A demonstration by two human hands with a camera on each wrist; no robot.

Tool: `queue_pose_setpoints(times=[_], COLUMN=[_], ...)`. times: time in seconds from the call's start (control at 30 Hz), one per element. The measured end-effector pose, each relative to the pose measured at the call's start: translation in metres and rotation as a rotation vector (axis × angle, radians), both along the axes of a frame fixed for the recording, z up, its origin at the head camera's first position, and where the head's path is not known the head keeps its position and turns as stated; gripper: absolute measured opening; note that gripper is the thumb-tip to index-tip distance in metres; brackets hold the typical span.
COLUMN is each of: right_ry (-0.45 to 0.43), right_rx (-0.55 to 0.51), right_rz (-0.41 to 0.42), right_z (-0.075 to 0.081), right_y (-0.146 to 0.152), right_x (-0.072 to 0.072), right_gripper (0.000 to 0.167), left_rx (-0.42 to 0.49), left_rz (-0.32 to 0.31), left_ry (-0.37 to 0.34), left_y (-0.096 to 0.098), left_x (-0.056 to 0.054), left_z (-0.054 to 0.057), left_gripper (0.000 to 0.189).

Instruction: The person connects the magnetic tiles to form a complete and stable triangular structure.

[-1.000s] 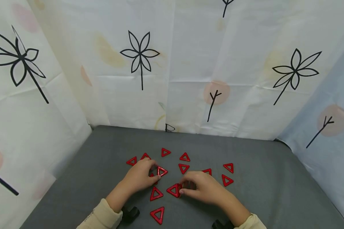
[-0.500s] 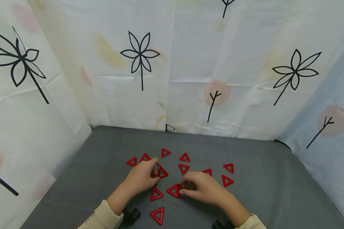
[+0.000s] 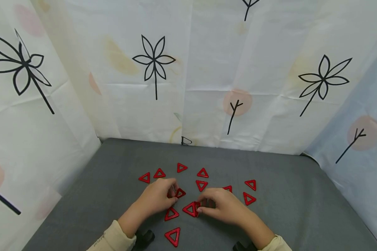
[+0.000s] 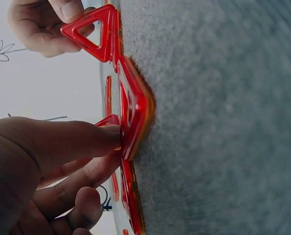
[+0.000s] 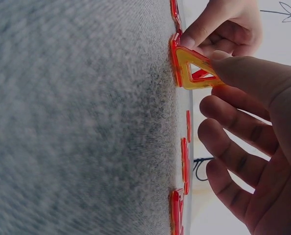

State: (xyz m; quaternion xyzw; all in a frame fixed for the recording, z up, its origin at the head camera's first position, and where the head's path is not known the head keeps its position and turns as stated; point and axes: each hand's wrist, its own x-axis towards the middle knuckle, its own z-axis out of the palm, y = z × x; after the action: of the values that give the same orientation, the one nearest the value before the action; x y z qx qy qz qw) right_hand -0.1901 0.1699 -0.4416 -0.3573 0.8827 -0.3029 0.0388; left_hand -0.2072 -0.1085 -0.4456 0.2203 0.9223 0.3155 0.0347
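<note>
So the left hand (image 3: 157, 196) is pinching a red triangle (image 3: 183, 192), right hand (image 3: 221, 204) pinches a tilted triangle (image 5: 186, 73), flat triangle (image 3: 186, 210) just left.

Soft, even light fills the head view; the curtain (image 3: 207, 52) beyond the right hand (image 3: 221, 205) is bright, and faint shadow lies beneath that hand. In the left wrist view, glare spots the triangle (image 4: 137, 107) at the dim left hand (image 4: 57, 147); the table (image 4: 223, 127) beside it blurs.

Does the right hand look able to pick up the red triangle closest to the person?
Probably yes: nothing covers that triangle, though the right hand would likely first have to release the piece it pinches.
</note>
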Motion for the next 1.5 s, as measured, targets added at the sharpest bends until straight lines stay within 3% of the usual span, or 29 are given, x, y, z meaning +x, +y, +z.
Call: queue_pose_setpoints(times=[0.47,0.67,1.5], right_ry=[0.010,0.012,0.027], right_rx=[-0.006,0.006,-0.009], right_rz=[-0.011,-0.019,-0.035], right_z=[0.001,0.003,-0.001], right_y=[-0.001,-0.001,-0.002], right_x=[0.001,0.001,0.001], right_gripper=[0.011,0.012,0.012], left_rx=[0.060,0.072,0.051], left_rz=[-0.105,-0.159,-0.192], left_ry=[-0.074,-0.071,-0.065], left_y=[0.010,0.016,0.019], left_x=[0.010,0.014,0.014], left_z=[0.004,0.007,0.007], left_gripper=[0.017,0.015,0.016])
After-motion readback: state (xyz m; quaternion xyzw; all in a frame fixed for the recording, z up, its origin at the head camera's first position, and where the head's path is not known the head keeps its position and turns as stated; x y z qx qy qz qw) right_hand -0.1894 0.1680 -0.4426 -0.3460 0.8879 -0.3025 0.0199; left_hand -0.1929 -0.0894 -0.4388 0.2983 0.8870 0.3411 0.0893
